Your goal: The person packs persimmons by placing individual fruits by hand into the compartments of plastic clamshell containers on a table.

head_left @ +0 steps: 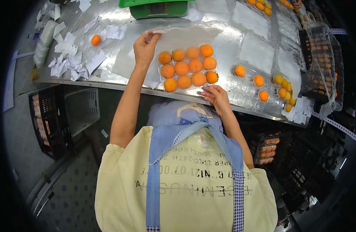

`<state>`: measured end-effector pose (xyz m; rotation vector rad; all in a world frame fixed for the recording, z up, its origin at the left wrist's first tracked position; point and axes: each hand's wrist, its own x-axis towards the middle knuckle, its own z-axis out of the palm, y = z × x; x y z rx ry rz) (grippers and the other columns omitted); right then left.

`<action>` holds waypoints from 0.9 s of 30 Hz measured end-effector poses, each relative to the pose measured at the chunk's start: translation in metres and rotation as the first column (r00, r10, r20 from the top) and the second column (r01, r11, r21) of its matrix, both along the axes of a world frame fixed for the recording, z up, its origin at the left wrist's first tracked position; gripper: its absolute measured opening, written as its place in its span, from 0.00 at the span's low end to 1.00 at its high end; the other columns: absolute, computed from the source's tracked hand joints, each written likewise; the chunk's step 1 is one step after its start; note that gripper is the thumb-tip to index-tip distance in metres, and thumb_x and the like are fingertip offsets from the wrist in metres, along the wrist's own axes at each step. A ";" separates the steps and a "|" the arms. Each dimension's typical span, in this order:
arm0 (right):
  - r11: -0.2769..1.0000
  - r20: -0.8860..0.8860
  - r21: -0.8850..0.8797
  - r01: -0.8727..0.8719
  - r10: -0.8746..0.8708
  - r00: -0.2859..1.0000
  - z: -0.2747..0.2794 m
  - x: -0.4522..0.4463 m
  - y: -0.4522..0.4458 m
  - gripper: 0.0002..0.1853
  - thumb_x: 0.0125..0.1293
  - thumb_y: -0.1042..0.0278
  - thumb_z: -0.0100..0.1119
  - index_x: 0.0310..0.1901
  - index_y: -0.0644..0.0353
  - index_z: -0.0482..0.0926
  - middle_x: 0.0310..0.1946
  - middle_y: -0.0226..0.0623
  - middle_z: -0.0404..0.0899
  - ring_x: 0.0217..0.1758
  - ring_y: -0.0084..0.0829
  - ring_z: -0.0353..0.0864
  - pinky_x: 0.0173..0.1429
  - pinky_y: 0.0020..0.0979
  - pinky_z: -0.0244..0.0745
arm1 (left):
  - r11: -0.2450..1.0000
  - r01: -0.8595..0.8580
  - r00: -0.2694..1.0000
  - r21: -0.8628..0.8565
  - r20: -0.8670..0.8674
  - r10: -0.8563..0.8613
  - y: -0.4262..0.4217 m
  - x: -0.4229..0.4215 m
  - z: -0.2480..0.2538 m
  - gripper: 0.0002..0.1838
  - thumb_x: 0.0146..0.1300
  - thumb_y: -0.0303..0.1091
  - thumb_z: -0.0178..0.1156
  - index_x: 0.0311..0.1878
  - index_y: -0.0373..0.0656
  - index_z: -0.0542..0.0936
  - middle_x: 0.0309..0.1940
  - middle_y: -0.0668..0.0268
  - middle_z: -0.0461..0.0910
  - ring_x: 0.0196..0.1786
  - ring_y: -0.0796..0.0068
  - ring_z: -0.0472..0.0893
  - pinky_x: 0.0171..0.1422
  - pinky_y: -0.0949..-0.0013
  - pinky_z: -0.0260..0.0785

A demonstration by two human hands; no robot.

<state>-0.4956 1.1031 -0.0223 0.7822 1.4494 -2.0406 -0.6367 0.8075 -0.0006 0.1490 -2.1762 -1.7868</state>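
A clear plastic clamshell box (187, 38) lies in front of me on the metal table, its lid raised on the far side. Three rows of oranges (182, 68) fill its tray, one with a bit of green leaf at the right edge. My left hand (145, 49) pinches the lid's far left corner between thumb and fingers. Down at the tray's near right corner, my right hand (216, 98) has its fingers closed on the plastic edge; the fingertips are partly hidden.
Loose oranges (258, 80) sit in clear trays to the right, beside stacked plastic sheets (257, 50). A green scale (158, 8) stands at the back. Paper scraps (71, 58) and a single orange (95, 40) lie left. Black crates (50, 120) stand below the table.
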 end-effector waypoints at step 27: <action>0.812 -0.566 0.490 0.318 0.019 0.824 -0.011 -0.024 0.112 0.11 0.69 0.70 0.57 0.50 0.61 0.78 0.36 0.37 0.84 0.28 0.22 0.80 0.30 0.25 0.76 | 0.996 -0.072 0.997 0.052 -0.034 0.074 0.010 0.033 -0.009 0.10 0.65 0.27 0.62 0.47 0.34 0.83 0.34 0.69 0.83 0.36 0.85 0.77 0.40 0.80 0.68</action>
